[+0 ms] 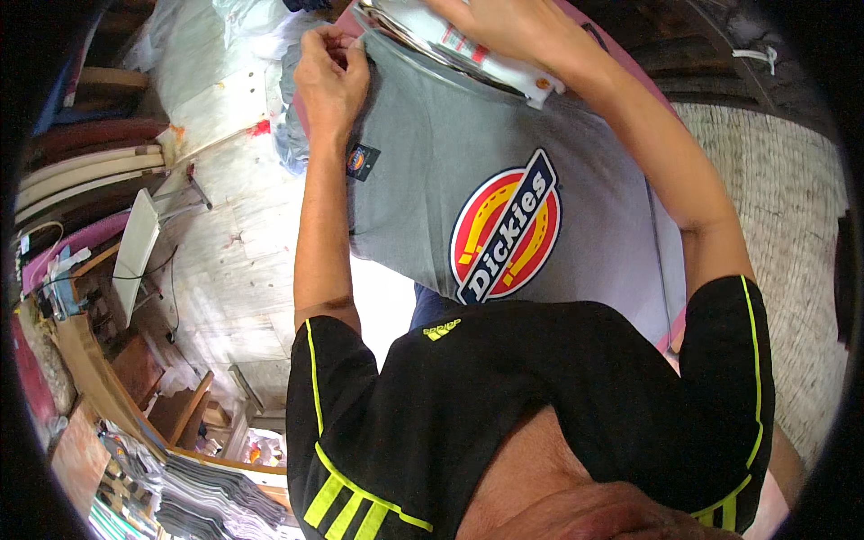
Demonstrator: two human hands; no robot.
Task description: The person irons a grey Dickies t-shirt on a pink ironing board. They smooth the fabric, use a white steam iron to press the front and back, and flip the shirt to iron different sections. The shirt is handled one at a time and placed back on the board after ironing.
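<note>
Head view: your left hand (331, 76) pinches the upper edge of a grey T-shirt (432, 180), fingers closed tight on the cloth near the collar. Your right hand (513, 31) presses flat on a clear plastic bag (450, 40) at the shirt's top; whether its fingers grip the bag cannot be told. The shirt lies spread on a pink-edged desk (670, 337), chest print (506, 227) facing up, directly in front of you.

Risk, as a judgement: the plastic is glossy and slick, so it may slide off the soft knit if your right hand lifts. Pulling on one pinched corner could skew or wrinkle the limp cloth.

Materials: matte knit cotton; a small dark sleeve patch (363, 162); a woven textured mat (774, 198) to the right; folded garments (207, 499) stacked lower left.
</note>
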